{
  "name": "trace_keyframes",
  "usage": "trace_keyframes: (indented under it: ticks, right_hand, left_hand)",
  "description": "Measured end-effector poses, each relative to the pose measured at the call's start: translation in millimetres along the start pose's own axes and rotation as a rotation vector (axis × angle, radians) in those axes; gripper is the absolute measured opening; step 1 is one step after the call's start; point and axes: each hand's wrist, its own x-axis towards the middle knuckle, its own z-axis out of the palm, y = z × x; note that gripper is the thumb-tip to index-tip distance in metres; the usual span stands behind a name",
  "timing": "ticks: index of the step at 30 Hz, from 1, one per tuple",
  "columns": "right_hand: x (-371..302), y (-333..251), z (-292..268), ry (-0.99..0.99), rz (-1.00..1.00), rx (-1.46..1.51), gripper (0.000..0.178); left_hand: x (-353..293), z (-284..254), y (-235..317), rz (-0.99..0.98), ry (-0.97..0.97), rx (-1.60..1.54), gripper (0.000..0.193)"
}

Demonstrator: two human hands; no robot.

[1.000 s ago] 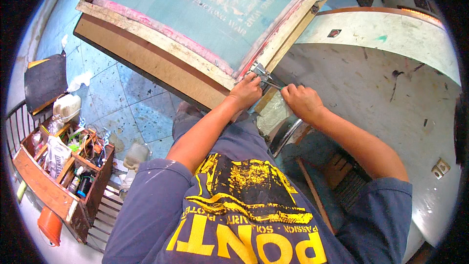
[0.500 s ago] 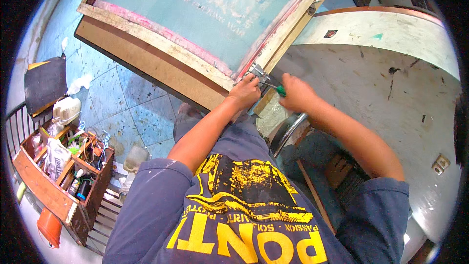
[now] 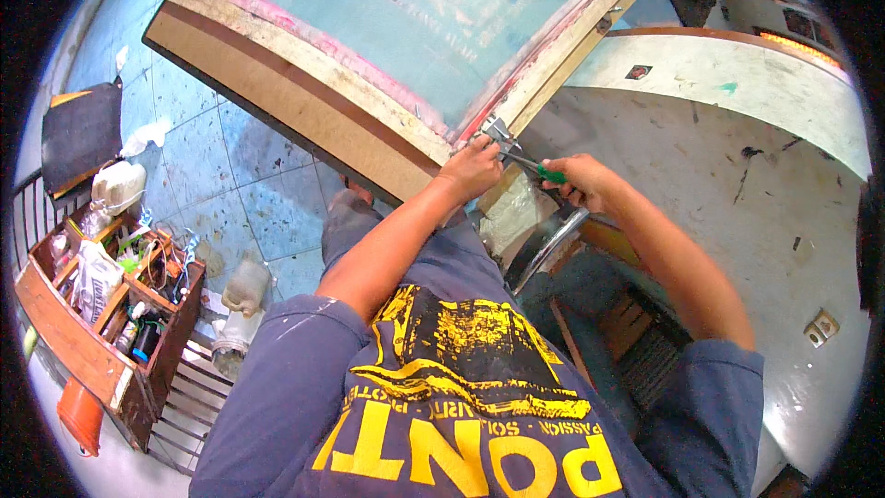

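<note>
A silk-screen printing frame point(image 3: 318, 63) with a wooden rim and blue-green mesh lies over a brown board point(image 3: 267, 97). At its near right corner sits a metal bracket point(image 3: 499, 130). My left hand point(image 3: 472, 171) is closed at that bracket, fingertips pinched against it; the exact spot under them is hidden. In my right hand point(image 3: 590, 183) is a screwdriver point(image 3: 552, 172) with a green handle, fingers wrapped round its end. Its shaft points left toward the bracket, and the tip is covered by my left fingers.
A wooden caddy point(image 3: 88, 341) full of bottles and cords stands at lower left, beside an orange container point(image 3: 81, 415) and a plastic jug point(image 3: 246, 286). A curved metal stool edge point(image 3: 546, 249) is below my hands. A stained grey surface point(image 3: 701, 184) spreads to the right.
My right hand has turned and shifted slightly right and down with the screwdriver, showing more of its fingers. My left hand stays at the bracket. The whole view has shifted a little.
</note>
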Motion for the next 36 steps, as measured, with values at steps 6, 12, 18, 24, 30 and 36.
trace_keyframes:
  ticks: [6,12,18,24,30,36]
  right_hand:
    - [-27,17,29,0.481,-0.925,-1.561,0.017]
    - [-3,27,16,0.501,-1.002,-1.226,0.011]
    - [8,-7,-7,0.022,-0.035,-0.096,0.022]
    - [-7,26,15,0.453,-0.772,-1.063,0.020]
    - [-33,13,10,0.513,-1.037,-1.525,0.008]
    - [-31,14,18,0.484,-1.041,-1.594,0.009]
  left_hand:
    - [-1,10,0,0.031,-0.138,0.036,0.018]
    - [-2,8,1,0.040,-0.100,-0.008,0.018]
    - [-3,13,3,0.013,-0.087,0.008,0.016]
    - [0,-7,-8,0.035,-0.016,-0.242,0.013]
    - [-2,-39,-32,-0.222,0.231,-0.714,0.021]
    - [-20,-55,-72,-0.427,0.201,-0.312,0.026]
